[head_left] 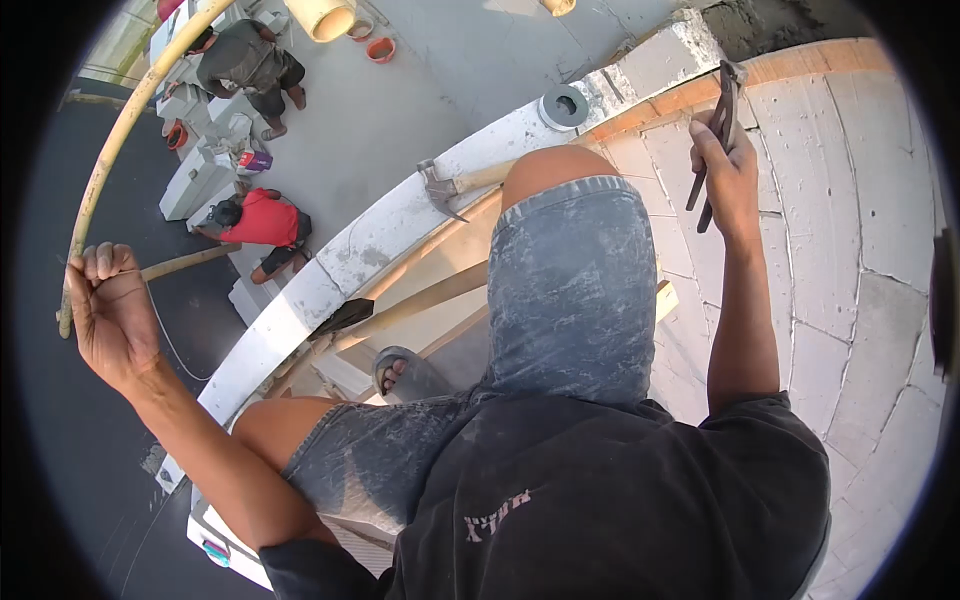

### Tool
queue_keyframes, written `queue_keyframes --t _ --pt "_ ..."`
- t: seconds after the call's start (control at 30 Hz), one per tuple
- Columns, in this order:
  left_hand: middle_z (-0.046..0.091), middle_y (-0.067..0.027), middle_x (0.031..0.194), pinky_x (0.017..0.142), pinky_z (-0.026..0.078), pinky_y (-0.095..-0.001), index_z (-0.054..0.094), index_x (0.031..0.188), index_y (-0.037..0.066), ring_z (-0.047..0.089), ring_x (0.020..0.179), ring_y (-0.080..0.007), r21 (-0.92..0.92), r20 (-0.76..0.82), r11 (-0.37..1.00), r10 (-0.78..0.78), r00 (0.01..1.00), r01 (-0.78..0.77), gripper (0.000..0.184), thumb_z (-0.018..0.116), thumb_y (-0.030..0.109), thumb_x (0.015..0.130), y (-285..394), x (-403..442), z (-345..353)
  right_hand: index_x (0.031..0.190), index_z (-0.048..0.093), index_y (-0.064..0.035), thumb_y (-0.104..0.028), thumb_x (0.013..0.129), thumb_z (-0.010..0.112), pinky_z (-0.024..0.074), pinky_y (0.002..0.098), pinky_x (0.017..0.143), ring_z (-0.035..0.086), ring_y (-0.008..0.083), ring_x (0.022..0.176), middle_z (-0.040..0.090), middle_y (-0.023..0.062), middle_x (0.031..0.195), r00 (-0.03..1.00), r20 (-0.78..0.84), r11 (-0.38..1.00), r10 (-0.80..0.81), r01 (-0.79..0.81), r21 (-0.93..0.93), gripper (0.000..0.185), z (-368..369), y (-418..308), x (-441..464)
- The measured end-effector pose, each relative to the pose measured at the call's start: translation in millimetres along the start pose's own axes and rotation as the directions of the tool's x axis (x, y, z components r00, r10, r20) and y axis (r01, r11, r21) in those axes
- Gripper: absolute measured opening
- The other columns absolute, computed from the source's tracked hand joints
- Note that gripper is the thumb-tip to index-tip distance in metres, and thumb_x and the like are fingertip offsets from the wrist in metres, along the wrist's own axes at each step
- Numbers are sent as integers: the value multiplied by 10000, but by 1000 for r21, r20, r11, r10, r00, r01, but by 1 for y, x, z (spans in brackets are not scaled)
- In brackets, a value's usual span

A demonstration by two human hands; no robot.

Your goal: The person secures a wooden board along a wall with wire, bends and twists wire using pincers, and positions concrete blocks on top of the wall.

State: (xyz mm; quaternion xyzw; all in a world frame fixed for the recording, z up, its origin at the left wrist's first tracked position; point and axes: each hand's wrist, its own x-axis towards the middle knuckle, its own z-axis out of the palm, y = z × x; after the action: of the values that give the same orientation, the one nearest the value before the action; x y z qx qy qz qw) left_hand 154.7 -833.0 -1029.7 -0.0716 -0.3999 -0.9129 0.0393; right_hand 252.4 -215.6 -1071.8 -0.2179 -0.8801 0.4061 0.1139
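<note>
My left hand (115, 315) is raised at the far left, its fingers curled in a pinch around a thin wire (172, 343). The wire loops down from the hand to the white block wall top (355, 240). Close by that hand is the lower end of a curved bamboo pole (75, 235). On the right, my right hand (728, 170) grips dark metal pincers (726, 95), jaws upward, over the block wall. A claw hammer (437, 188) lies across the wall top near my knee, and a grey ring-shaped roll (563, 107) rests further along it.
Below, one person in a red shirt (265, 217) crouches and another in dark clothes (245, 65) bends near white blocks (190, 185). Orange buckets (380, 50) stand on the floor. Another bamboo pole (420, 295) runs beneath my leg; a block wall (820, 190) curves along my right.
</note>
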Motion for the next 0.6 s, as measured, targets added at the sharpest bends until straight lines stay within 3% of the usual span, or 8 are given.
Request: queue_keyframes --t 0.07,0.1,0.13,0.2,0.3,0.37,0.5,0.6 --pt "448 -72 888 846 363 -378 591 996 -42 415 867 -205 41 -23 998 -51 998 52 123 563 66 1047 8 0 -18 1083 625 40 -244 922 646 495 362 696 589 191 740 618 92 796 970 43 956 239 -228 -184 328 0 87 -40" --pt "435 -65 886 845 355 -382 580 980 -33 407 867 -203 31 -43 998 -57 997 59 108 576 57 1039 11 0 -27 1066 616 45 -244 904 651 519 404 740 641 278 788 653 158 828 966 6 933 259 -249 -258 333 5 131 -68" --pt "423 -59 885 844 348 -386 570 964 -24 399 867 -202 28 -70 997 -68 995 70 101 589 49 1032 13 0 -34 1048 603 37 -253 880 669 535 438 774 685 349 851 676 219 877 915 48 870 401 -363 -334 342 8 170 -94" --pt "412 -55 881 835 341 -384 571 953 -26 390 856 -201 55 -133 997 -41 990 49 94 599 32 1022 16 3 -49 1038 588 29 -241 856 691 538 471 798 698 390 896 678 254 908 792 48 735 609 -540 -409 341 20 203 -149" --pt "399 -52 877 823 335 -375 590 954 -36 387 854 -204 44 -133 991 -123 983 130 103 595 39 1025 24 8 -61 1030 582 27 -209 842 706 535 508 811 693 431 929 684 278 958 788 88 748 609 -535 -392 326 38 242 -210" --pt "388 -66 887 834 329 -388 567 986 -45 393 874 -211 116 -205 991 -47 978 72 91 600 35 1016 22 10 -64 1054 556 28 -187 831 725 539 525 819 680 465 956 677 295 1006 786 126 756 605 -518 -400 353 45 257 -227" --pt "373 -54 870 805 326 -377 597 971 -57 370 845 -205 161 -250 985 -13 968 55 102 581 28 1023 21 12 -64 1188 453 10 -175 842 745 544 542 852 667 492 1003 659 311 1065 832 170 813 529 -438 -385 489 60 271 -223" --pt "370 -52 870 797 327 -371 599 966 -60 366 836 -206 190 -269 981 5 963 48 107 581 30 1023 20 9 -60 1153 475 29 -145 817 763 528 535 854 660 493 981 657 311 1056 861 172 830 478 -380 -408 476 69 280 -206"
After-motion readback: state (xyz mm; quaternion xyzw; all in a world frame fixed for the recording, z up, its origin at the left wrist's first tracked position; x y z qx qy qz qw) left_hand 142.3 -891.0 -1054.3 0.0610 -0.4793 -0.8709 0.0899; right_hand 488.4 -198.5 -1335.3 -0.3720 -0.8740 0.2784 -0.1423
